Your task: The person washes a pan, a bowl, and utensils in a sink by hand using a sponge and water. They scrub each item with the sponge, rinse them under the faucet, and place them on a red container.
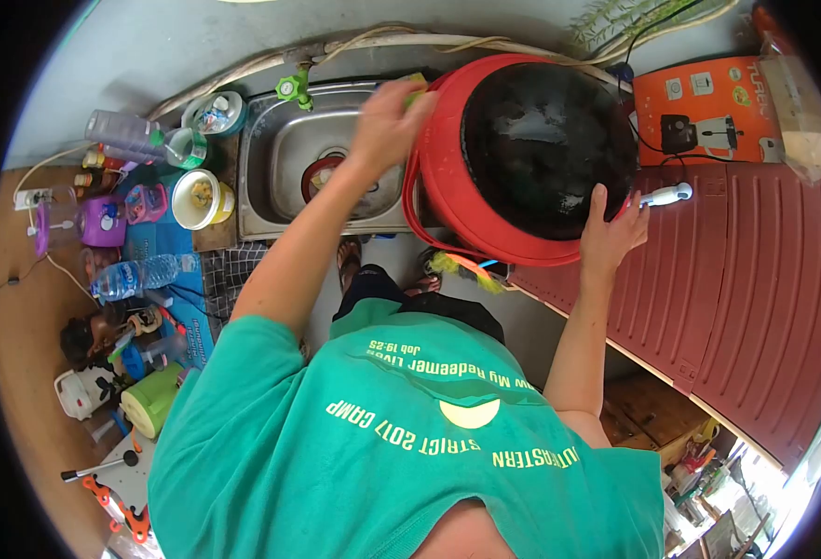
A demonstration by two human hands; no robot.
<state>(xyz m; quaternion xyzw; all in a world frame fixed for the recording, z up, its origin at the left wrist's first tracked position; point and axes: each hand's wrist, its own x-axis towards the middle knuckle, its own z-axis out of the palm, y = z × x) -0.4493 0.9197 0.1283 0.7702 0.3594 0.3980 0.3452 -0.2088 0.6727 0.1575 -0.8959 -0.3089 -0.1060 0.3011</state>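
Scrubbing step underway; left hand gripped green sponge at red tub rim; right hand open, fingers spread, steadying tub; next likely needs rinse.

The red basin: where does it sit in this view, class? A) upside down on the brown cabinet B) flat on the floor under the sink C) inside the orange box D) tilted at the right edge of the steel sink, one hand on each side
D: the red basin tilts beside the steel sink, left hand and right hand on its rim.
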